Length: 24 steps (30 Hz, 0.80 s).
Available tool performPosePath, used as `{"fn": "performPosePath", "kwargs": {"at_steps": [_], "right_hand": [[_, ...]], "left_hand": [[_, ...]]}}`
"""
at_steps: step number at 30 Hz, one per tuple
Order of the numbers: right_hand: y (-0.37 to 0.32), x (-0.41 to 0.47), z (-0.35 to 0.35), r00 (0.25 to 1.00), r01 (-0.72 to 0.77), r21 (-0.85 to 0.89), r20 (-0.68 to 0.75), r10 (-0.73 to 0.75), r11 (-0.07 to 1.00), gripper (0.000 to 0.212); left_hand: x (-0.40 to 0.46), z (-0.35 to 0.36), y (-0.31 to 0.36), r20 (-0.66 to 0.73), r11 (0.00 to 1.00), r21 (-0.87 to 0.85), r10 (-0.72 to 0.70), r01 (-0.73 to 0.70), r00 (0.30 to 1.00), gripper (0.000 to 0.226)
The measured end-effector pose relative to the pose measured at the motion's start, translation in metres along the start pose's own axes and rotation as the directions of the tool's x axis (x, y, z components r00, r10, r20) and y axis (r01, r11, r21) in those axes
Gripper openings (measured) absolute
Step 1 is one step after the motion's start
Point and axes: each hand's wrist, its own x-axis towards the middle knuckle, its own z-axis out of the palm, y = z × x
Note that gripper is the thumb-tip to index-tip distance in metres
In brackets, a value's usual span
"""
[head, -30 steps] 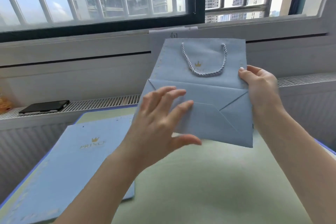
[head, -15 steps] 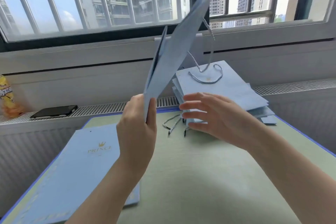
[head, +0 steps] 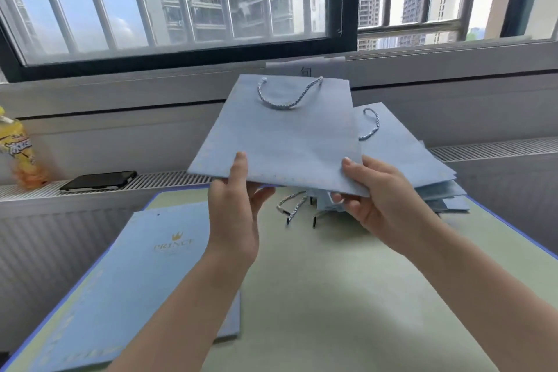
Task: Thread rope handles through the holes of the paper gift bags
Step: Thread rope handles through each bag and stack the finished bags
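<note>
Blue paper bag [head: 280, 136], rope handle [head: 283, 93] already threaded, lies flat in the air above the surface [head: 332, 296]. My left hand [head: 234, 205] and right hand [head: 380, 199] each pinch its near edge. I judge it best lowered level onto the finished stack [head: 422, 166], corners squared, handle tucked flat.

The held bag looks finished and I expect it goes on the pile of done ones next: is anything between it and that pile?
Nothing visible. Left hand and right hand hold the bag just above and left of the pile; only loose rope handles lie on the table beneath.
</note>
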Motion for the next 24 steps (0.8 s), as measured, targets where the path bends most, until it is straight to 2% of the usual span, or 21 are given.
{"fn": "performPosePath", "kwargs": {"at_steps": [2, 4, 6, 8, 10, 12, 15, 16, 18, 19, 20, 21, 22, 23, 24], "right_hand": [[-0.006, 0.002, -0.006, 1.000, -0.026, -0.023, 0.002, 0.026, 0.999, 0.020], [-0.007, 0.001, -0.008, 0.997, -0.031, -0.001, 0.074, 0.031, 1.000, 0.030], [-0.007, 0.000, -0.009, 0.969, -0.052, 0.094, 0.246, 0.027, 0.994, 0.047], [-0.005, -0.002, -0.009, 0.900, -0.055, 0.088, 0.436, 0.011, 0.995, 0.060], [0.002, -0.005, -0.004, 0.866, -0.040, 0.014, 0.499, 0.027, 0.999, 0.052], [0.008, -0.008, 0.005, 0.923, -0.006, -0.059, 0.384, 0.028, 0.998, 0.040], [0.013, -0.006, 0.009, 0.977, -0.007, 0.010, 0.212, 0.005, 1.000, 0.029], [0.011, -0.004, 0.007, 0.992, -0.008, 0.053, 0.128, 0.001, 0.999, 0.024], [0.004, 0.003, -0.001, 0.998, 0.011, 0.136, -0.065, -0.002, 0.991, 0.017], [0.000, 0.007, -0.006, 0.991, 0.028, 0.171, -0.133, -0.005, 0.985, 0.015], [-0.004, 0.009, -0.011, 0.984, 0.049, 0.191, -0.178, -0.015, 0.980, 0.014], [-0.007, 0.011, -0.017, 0.977, 0.072, 0.192, -0.210, -0.031, 0.979, 0.015], [-0.009, 0.012, -0.022, 0.971, 0.094, 0.181, -0.233, -0.050, 0.979, 0.017], [-0.012, 0.014, -0.029, 0.965, 0.111, 0.164, -0.255, -0.067, 0.980, 0.018], [-0.014, 0.016, -0.034, 0.959, 0.117, 0.145, -0.272, -0.074, 0.982, 0.017]], "left_hand": [[0.009, -0.007, -0.001, -0.102, 0.996, -0.009, -0.085, 0.085, 0.991, 0.019], [0.012, -0.010, -0.004, -0.122, 0.981, -0.082, -0.185, 0.176, 0.975, 0.019], [0.013, -0.011, -0.006, -0.074, 0.936, -0.220, -0.295, 0.273, 0.953, 0.013], [0.013, -0.011, -0.009, 0.010, 0.882, -0.319, -0.363, 0.347, 0.932, 0.011], [0.011, -0.010, -0.012, 0.109, 0.892, -0.242, -0.367, 0.382, 0.924, 0.013], [0.006, -0.009, -0.015, 0.215, 0.931, 0.020, -0.360, 0.364, 0.908, 0.024], [0.000, -0.007, -0.015, 0.289, 0.902, 0.334, -0.375, 0.274, 0.881, 0.040], [-0.002, -0.005, -0.014, 0.284, 0.882, 0.419, -0.354, 0.217, 0.891, 0.040], [-0.002, -0.005, -0.016, 0.299, 0.817, 0.576, -0.230, 0.017, 0.926, 0.033], [-0.002, -0.007, -0.018, 0.333, 0.748, 0.657, -0.169, -0.100, 0.928, 0.035], [0.000, -0.011, -0.023, 0.377, 0.628, 0.748, -0.133, -0.216, 0.917, 0.041], [0.001, -0.016, -0.028, 0.420, 0.440, 0.836, -0.125, -0.329, 0.899, 0.046], [0.003, -0.021, -0.034, 0.463, 0.212, 0.877, -0.133, -0.431, 0.876, 0.048], [0.003, -0.026, -0.040, 0.501, 0.012, 0.862, -0.163, -0.506, 0.850, 0.050], [0.003, -0.029, -0.046, 0.522, -0.108, 0.828, -0.210, -0.550, 0.827, 0.050]]}}
